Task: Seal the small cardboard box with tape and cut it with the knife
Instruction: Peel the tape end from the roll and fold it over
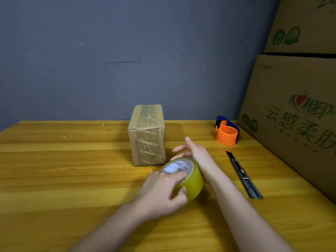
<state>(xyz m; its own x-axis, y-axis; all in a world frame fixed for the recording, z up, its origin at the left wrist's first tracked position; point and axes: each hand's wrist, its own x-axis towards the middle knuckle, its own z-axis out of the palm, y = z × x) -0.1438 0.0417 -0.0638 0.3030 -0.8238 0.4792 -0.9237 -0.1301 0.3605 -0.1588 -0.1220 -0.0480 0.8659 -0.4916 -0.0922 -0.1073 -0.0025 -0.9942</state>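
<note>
Now: small cardboard box upright on wooden table, just beyond grip, old tape bands already on it. Tape roll clamped in left hand, fingers through core. Right hand open, fingers spread, resting against roll's far side, apparently feeling for loose end. Best: hold roll steady, lift end by nail, pull straight toward box. Knife right of grip, blade out; orange dispenser farther off.
</note>
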